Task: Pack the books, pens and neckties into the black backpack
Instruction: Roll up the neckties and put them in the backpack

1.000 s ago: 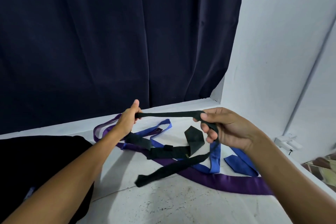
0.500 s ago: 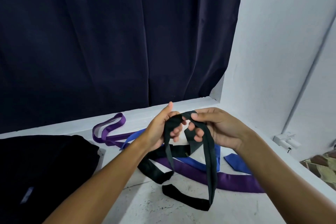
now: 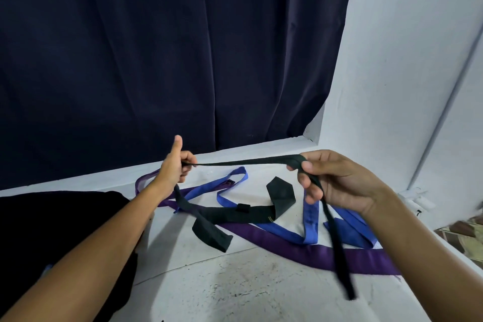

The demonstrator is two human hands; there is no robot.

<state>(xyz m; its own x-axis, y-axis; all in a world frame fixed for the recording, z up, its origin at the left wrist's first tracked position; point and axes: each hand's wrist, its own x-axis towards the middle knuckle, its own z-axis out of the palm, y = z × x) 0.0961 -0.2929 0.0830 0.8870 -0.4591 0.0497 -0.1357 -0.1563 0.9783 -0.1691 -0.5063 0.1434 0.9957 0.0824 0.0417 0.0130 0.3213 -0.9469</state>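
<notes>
A black necktie (image 3: 243, 162) is stretched between my two hands above the white surface. My left hand (image 3: 174, 166) grips it with curled fingers, thumb pointing up. My right hand (image 3: 332, 180) pinches the other part, and a narrow tail hangs down from it to the lower right. The tie's wide end lies on the surface below my left hand. A blue necktie (image 3: 311, 219) and a purple necktie (image 3: 308, 251) lie tangled beneath. The black backpack (image 3: 52, 219) sits at the left, partly behind my left arm. No books or pens show.
A dark blue curtain (image 3: 156, 60) hangs behind the white surface (image 3: 235, 290). A white wall (image 3: 392, 73) closes the right side, with a small white fitting (image 3: 418, 200) low on it. Patterned fabric (image 3: 462, 238) shows at the far right edge.
My hands were close together half a second ago with the black tie looped between them. They have moved apart, pulling the tie out into a straight span.
</notes>
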